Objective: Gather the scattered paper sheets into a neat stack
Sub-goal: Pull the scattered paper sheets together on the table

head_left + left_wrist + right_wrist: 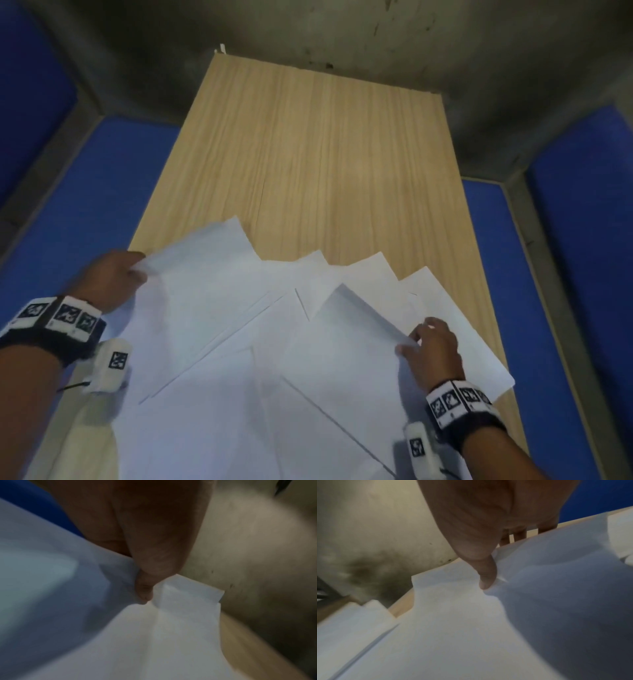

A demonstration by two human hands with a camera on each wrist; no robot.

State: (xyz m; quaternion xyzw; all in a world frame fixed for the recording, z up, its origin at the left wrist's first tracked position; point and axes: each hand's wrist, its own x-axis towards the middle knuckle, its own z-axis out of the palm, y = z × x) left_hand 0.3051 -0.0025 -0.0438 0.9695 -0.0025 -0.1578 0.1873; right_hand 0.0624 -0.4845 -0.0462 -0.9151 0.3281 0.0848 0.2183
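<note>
Several white paper sheets (pixel 260 359) lie fanned and overlapping across the near half of a light wooden table (pixel 308 154). My left hand (pixel 113 277) pinches the left edge of the leftmost sheets (pixel 198 260), lifting them slightly; the left wrist view shows the thumb (pixel 145 588) pressed on the paper edge (pixel 180 601). My right hand (pixel 428 346) pinches the right edge of a raised sheet (pixel 352 329). In the right wrist view its thumb (pixel 486 576) lies on top of the sheet (pixel 453 615), with the fingers (pixel 518 534) underneath.
The far half of the table is bare wood, ending at a grey stained wall (pixel 376 41). Blue panels (pixel 85 192) flank the table on both sides. One sheet (pixel 479 342) overhangs near the table's right edge.
</note>
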